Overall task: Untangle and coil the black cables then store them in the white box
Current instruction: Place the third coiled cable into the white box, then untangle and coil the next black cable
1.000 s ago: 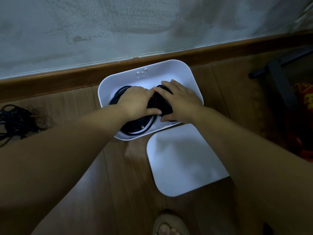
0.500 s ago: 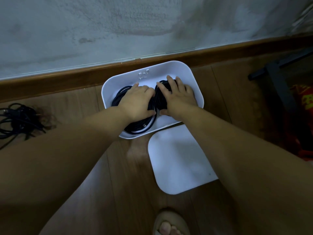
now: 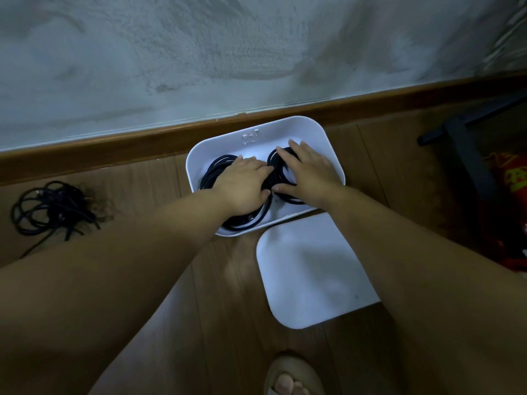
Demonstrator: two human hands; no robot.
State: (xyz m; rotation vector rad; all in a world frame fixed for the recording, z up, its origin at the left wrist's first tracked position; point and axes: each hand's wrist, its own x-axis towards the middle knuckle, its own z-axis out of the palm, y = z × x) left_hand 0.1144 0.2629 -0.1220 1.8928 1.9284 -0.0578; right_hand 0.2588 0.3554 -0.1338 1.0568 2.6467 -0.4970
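Observation:
A white box [image 3: 322, 132] stands open on the wooden floor against the skirting board. Two coils of black cable lie side by side inside it. My left hand [image 3: 245, 183] lies flat on the left coil [image 3: 212, 173], fingers pointing right. My right hand [image 3: 309, 172] presses flat on the right coil [image 3: 276, 159], fingers spread toward the box's far wall. The thumbs nearly meet between the coils. Much of both coils is hidden under my hands. A tangled bundle of black cable [image 3: 52, 208] lies on the floor far to the left.
The white lid [image 3: 310, 269] lies on the floor just in front of the box, at the right. A foot in a sandal [image 3: 291, 374] shows at the bottom edge. A dark stand leg [image 3: 467, 143] and red printed material [image 3: 513, 178] sit at the right.
My right hand has flattened and spread out over the right coil. Both hands have sunk deeper into the box; the view has shifted slightly.

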